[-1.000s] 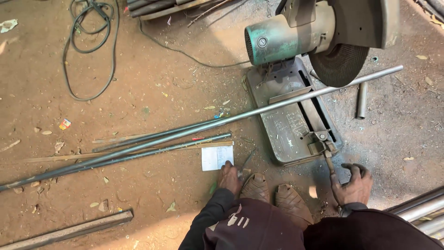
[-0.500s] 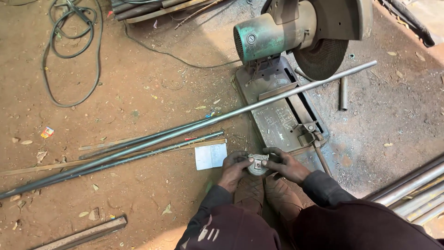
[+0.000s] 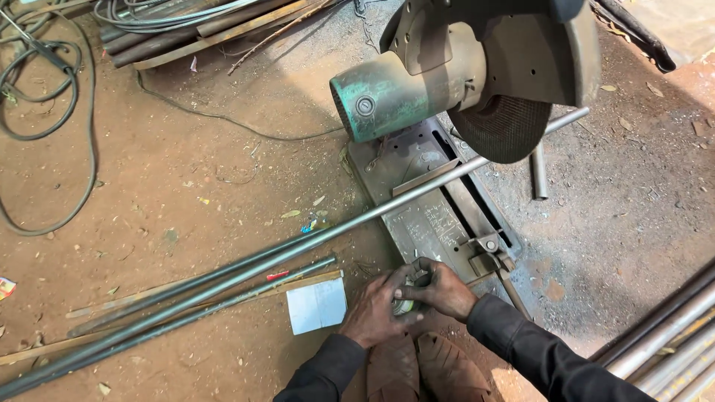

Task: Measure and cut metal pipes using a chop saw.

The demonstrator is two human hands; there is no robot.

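Both my hands meet low in the view, just in front of the cut-off saw's steel base. My left hand cups a small round grey object, perhaps a tape measure. My right hand closes over its top from the right. A long steel rod runs from the lower left, across the saw base, to the upper right under the abrasive disc. A white piece of paper lies on the ground beside my left hand.
The saw's green motor and guard hang over the base. More thin rods lie alongside the long one. There is a short rod piece right of the saw, pipes at the lower right, and cables and bars at the upper left. My shoes are below my hands.
My hands were apart, the left by the paper and the right near the saw's clamp handle. They have come together on the small round object. The view has moved closer.
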